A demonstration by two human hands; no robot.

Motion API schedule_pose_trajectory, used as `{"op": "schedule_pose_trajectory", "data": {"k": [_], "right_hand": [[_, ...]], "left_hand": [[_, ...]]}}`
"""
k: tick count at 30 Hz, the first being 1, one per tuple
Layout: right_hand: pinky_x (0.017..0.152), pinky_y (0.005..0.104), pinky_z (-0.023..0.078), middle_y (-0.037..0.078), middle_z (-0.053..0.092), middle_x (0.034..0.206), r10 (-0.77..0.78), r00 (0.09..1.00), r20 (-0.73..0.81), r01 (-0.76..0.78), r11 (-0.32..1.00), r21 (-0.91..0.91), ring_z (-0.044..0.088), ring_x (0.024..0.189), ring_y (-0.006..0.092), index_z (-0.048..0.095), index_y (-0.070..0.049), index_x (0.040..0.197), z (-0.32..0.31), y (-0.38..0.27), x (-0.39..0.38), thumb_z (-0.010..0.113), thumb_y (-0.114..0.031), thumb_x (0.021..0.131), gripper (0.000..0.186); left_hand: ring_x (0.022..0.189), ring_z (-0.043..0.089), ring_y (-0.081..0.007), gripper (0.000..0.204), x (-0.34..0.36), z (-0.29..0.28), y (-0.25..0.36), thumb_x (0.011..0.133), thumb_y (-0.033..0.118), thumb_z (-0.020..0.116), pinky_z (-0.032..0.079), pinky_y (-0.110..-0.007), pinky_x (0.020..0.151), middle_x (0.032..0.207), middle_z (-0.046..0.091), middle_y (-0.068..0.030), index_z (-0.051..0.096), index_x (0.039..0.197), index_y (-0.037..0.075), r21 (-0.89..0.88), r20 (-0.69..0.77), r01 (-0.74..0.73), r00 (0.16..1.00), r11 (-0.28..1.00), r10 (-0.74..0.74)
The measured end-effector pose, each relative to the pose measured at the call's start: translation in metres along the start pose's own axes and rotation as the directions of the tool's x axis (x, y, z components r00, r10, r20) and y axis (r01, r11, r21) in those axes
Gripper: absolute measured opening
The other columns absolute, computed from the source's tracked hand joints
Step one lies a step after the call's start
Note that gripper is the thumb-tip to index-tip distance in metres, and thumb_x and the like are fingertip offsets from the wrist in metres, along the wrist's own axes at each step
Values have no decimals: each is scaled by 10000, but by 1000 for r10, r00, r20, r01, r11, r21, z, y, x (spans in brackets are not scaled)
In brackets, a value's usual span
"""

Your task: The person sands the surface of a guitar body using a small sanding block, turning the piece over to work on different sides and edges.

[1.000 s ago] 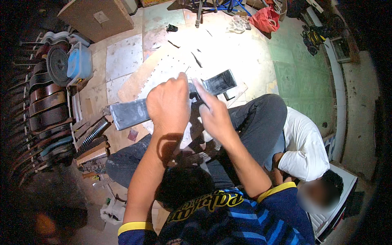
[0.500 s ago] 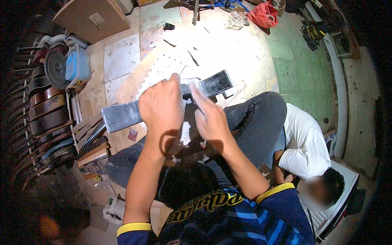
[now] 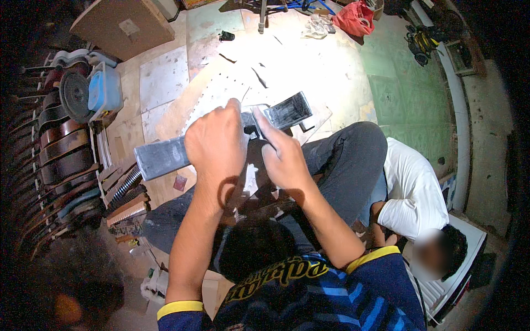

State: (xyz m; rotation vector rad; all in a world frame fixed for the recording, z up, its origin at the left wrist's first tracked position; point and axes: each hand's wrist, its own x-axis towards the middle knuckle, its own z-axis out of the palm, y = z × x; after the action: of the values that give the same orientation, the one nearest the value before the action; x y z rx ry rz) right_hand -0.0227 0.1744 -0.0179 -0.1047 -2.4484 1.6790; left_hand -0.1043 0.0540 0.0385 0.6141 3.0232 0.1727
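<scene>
Left of the dark bar [image 3: 163, 156], a tub [image 3: 114, 91] stands near guitars [image 3: 65, 139].

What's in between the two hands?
A dark stretch of the long bar shows between the left hand and right hand in the head view.

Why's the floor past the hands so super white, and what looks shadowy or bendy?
Head view: strong light seems to wash out the floor; a shadow crosses the wrist of the left hand; the long white ledge at right bows.
</scene>
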Motion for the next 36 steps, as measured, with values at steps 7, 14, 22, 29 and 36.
{"op": "schedule_pose_trajectory", "data": {"k": [7, 14, 22, 29, 36], "right_hand": [[1132, 359, 391, 277, 525, 1427, 105, 994, 29, -107, 988, 107, 514, 1358, 342, 462, -25, 1479, 2, -6, 5, 424, 76, 837, 651], [1150, 340, 365, 301, 454, 1489, 164, 984, 66, -176, 953, 248, 446, 1416, 337, 435, 26, 1481, 8, -14, 11, 436, 74, 834, 649], [1125, 349, 391, 302, 480, 1455, 164, 985, 47, -170, 968, 186, 496, 1363, 384, 397, -9, 1510, 3, -29, 3, 471, 29, 842, 673], [1169, 374, 342, 283, 371, 1560, 245, 960, 137, -274, 922, 272, 362, 1467, 373, 341, -35, 1552, 7, -6, 9, 498, 45, 809, 764], [1078, 354, 438, 288, 384, 1540, 297, 946, 132, -321, 918, 234, 497, 1363, 396, 341, -57, 1556, 8, -20, -5, 495, -28, 872, 701]], "left_hand": [[774, 712, -404, 202, 3, -1, -3, 764, 158, 732, 549, -511, 657, 809, 708, -202, 632, 914, 67, 5, -6, 10, 1000, 1000, -10], [733, 728, -340, 59, -3, -2, -1, 825, 76, 604, 570, -438, 623, 769, 697, -183, 618, 867, 38, 37, -68, -58, 996, 998, 60], [724, 726, -337, 44, -14, 1, 6, 828, 79, 603, 574, -431, 620, 779, 697, -177, 620, 843, 41, 64, -82, -3, 997, 998, 9], [753, 705, -401, 77, -16, 6, 8, 857, 130, 608, 538, -514, 625, 798, 692, -192, 584, 881, 60, 42, -81, 11, 997, 999, -7], [748, 705, -399, 86, -25, 9, 10, 881, 143, 601, 536, -509, 616, 817, 697, -186, 584, 887, 59, 63, -72, -1, 997, 998, 6]]}}
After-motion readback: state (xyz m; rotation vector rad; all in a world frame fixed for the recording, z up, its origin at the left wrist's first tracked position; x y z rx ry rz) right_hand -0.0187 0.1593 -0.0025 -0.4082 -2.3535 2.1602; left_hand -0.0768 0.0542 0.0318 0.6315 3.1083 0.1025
